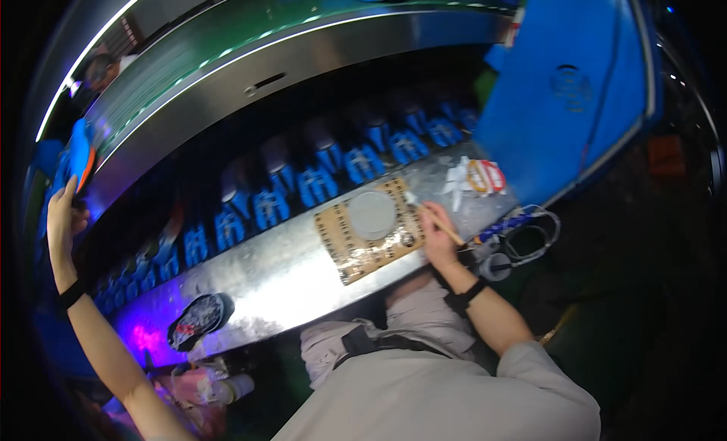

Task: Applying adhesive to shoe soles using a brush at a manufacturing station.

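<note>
At the far left, my left hand (pixel 63 214) is raised with its fingers closed on the lower end of a blue piece with an orange edge (pixel 82 154). The piece looks like part of a shoe, but its exact kind is unclear. My right hand (pixel 441 240) grips the wooden handle of a brush (pixel 447 223) over the metal bench. White bristles point left, close to a round grey dish (pixel 371 216). The dish rests on a brown sheet (pixel 352 268) wrapped in shiny printed tape.
Several blue shoe-like pieces (pixel 316 185) stand along the bench's (pixel 276 297) far side, beneath a green conveyor (pixel 227 33). A black tray (pixel 198 320) lies at left. A large blue panel (pixel 564 85) rises at right, near a tape roll (pixel 485 176). Another person (pixel 100 71) is beyond the conveyor.
</note>
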Demonstrator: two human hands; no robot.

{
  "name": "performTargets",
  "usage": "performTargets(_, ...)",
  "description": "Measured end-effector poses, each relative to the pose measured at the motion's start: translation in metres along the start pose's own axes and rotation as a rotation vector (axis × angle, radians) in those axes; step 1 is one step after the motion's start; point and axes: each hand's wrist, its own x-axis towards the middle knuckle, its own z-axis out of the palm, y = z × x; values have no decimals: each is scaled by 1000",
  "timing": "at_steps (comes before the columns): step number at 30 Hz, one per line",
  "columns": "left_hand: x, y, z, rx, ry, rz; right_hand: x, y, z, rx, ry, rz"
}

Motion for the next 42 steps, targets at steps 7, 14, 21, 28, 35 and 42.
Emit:
performTargets(7,-52,-20,69,-966,-174,171,0,-6,-6,-50,7,-166)
performTargets(14,-279,-7,216,-1297,-500,0,10,-11,-3,279,23,-4)
performTargets(21,-424,-47,273,-1451,-838,-685,25,-85,-19,326,-207,71)
performTargets(28,-439,-53,274,-1908,-928,-936,36,-111,9,-136,-415,-15)
performTargets(35,-427,-48,303,-1965,-1234,-814,32,-107,8,25,-321,10)
performTargets(42,-421,-39,305,-1856,-1137,-408,-4,-123,8,245,-538,111)
